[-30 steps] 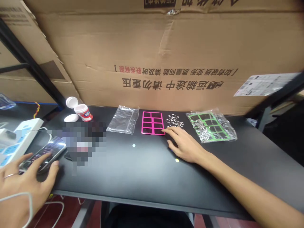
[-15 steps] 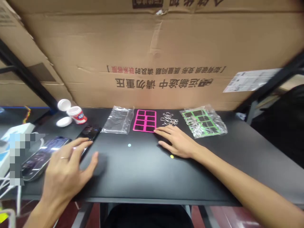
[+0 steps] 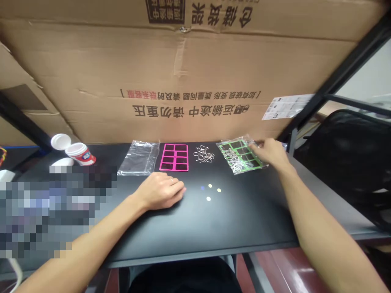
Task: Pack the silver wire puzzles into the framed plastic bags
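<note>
My left hand (image 3: 160, 190) rests on the black table with its fingers curled in; anything inside them is hidden. Just right of it lie small round discs: a blue one (image 3: 202, 188), two pale yellow ones (image 3: 219, 190) and a white one (image 3: 208, 199). At the back right, my right hand (image 3: 271, 152), slightly blurred, has its fingers closed at the right edge of a clear plastic bag (image 3: 233, 166). That bag contains a green frame with dark panels and several metal rings. A pink frame (image 3: 175, 160) with dark panels lies flat beyond my left hand.
Beside the pink frame lie loose metal key rings (image 3: 204, 155) and, on its other side, a clear bag (image 3: 139, 158). A red and white tub (image 3: 81, 154) with its lid up stands at the left. Cardboard (image 3: 183, 65) walls the back; a black chair (image 3: 339, 150) is at right.
My left hand has moved right from the phones and curled its fingers. My right hand has gone from beside the pink frame to the bag. More discs now show on the table.
</note>
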Action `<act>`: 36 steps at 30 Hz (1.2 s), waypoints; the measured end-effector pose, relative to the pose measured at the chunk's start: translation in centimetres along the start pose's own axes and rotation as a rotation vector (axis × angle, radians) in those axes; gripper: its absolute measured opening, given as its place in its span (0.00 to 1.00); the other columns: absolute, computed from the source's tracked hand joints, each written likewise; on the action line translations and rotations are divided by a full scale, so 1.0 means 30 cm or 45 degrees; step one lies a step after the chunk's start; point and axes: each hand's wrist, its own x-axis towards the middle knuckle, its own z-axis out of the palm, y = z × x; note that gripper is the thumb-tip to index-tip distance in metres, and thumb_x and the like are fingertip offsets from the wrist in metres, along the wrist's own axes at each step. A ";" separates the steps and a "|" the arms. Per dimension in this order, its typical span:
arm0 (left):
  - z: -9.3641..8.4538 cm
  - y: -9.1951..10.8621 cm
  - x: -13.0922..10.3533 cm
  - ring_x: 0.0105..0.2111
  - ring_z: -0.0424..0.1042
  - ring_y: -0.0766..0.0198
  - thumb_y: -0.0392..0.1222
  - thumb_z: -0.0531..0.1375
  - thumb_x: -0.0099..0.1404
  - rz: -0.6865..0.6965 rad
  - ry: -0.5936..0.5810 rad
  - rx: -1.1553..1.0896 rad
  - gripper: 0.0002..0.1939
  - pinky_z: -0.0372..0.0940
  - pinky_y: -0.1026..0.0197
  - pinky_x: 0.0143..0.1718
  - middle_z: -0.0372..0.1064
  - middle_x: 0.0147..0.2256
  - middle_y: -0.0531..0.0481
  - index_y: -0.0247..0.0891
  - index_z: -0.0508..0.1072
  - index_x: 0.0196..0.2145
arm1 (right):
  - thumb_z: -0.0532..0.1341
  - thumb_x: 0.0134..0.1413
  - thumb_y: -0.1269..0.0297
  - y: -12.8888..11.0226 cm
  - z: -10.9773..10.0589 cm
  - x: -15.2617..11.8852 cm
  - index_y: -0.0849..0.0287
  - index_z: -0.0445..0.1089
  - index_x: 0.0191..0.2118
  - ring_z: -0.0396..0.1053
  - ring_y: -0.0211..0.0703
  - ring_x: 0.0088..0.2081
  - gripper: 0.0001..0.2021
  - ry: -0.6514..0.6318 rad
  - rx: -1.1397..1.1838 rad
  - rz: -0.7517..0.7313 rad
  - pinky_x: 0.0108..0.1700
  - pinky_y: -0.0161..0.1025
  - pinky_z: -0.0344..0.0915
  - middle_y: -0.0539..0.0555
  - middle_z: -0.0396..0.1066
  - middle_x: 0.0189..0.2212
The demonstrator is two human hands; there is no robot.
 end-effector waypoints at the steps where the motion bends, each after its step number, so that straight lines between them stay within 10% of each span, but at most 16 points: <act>1: 0.010 -0.013 -0.014 0.21 0.71 0.63 0.41 0.56 0.79 -0.030 0.004 -0.015 0.16 0.63 0.57 0.27 0.74 0.24 0.54 0.41 0.76 0.32 | 0.65 0.65 0.49 0.008 0.000 0.003 0.63 0.81 0.45 0.78 0.64 0.45 0.20 0.019 0.060 0.044 0.49 0.56 0.69 0.73 0.82 0.41; 8: 0.062 -0.001 -0.001 0.24 0.75 0.62 0.38 0.55 0.76 0.173 -0.084 -0.086 0.12 0.62 0.57 0.25 0.77 0.26 0.53 0.43 0.79 0.44 | 0.67 0.62 0.59 -0.014 -0.011 0.001 0.56 0.76 0.33 0.76 0.60 0.40 0.08 -0.002 0.225 -0.009 0.50 0.59 0.67 0.66 0.81 0.36; 14: 0.054 -0.037 -0.030 0.23 0.77 0.63 0.40 0.57 0.76 -0.095 0.048 -0.239 0.17 0.70 0.59 0.29 0.81 0.30 0.55 0.41 0.73 0.60 | 0.57 0.70 0.50 -0.142 -0.094 -0.050 0.51 0.66 0.38 0.78 0.54 0.44 0.12 0.053 0.629 -0.118 0.47 0.53 0.74 0.65 0.81 0.49; 20: 0.012 -0.101 -0.048 0.23 0.77 0.68 0.44 0.57 0.77 -0.477 0.156 -0.475 0.12 0.70 0.64 0.31 0.82 0.31 0.58 0.42 0.74 0.54 | 0.65 0.61 0.52 -0.348 -0.127 -0.198 0.50 0.61 0.37 0.79 0.54 0.41 0.13 -0.263 1.436 -0.178 0.38 0.50 0.75 0.58 0.81 0.50; 23: -0.006 -0.109 -0.039 0.23 0.76 0.68 0.45 0.58 0.78 -0.551 0.239 -0.480 0.09 0.71 0.64 0.33 0.78 0.25 0.59 0.42 0.76 0.42 | 0.66 0.59 0.51 -0.429 -0.059 -0.274 0.51 0.63 0.37 0.77 0.52 0.37 0.13 -0.424 1.547 -0.181 0.37 0.48 0.76 0.55 0.78 0.41; 27: -0.015 -0.112 -0.025 0.32 0.81 0.65 0.51 0.60 0.78 -0.789 0.190 -0.669 0.12 0.75 0.63 0.37 0.82 0.37 0.53 0.41 0.75 0.50 | 0.68 0.58 0.53 -0.508 0.042 -0.355 0.53 0.65 0.35 0.70 0.43 0.29 0.14 -0.723 1.653 -0.163 0.29 0.40 0.69 0.51 0.73 0.32; 32: 0.011 -0.116 -0.022 0.31 0.79 0.64 0.54 0.62 0.76 -0.924 0.103 -0.767 0.15 0.74 0.61 0.34 0.81 0.39 0.49 0.39 0.75 0.48 | 0.66 0.67 0.48 -0.496 0.075 -0.373 0.54 0.64 0.31 0.72 0.42 0.29 0.19 -1.090 1.138 -0.498 0.32 0.39 0.70 0.50 0.73 0.27; 36: 0.029 -0.122 -0.037 0.26 0.75 0.65 0.50 0.61 0.77 -0.780 -0.026 -0.664 0.11 0.71 0.59 0.33 0.80 0.33 0.51 0.40 0.76 0.44 | 0.67 0.67 0.51 -0.449 0.078 -0.343 0.53 0.57 0.25 0.59 0.37 0.21 0.24 -0.603 0.453 -0.924 0.27 0.37 0.57 0.44 0.60 0.18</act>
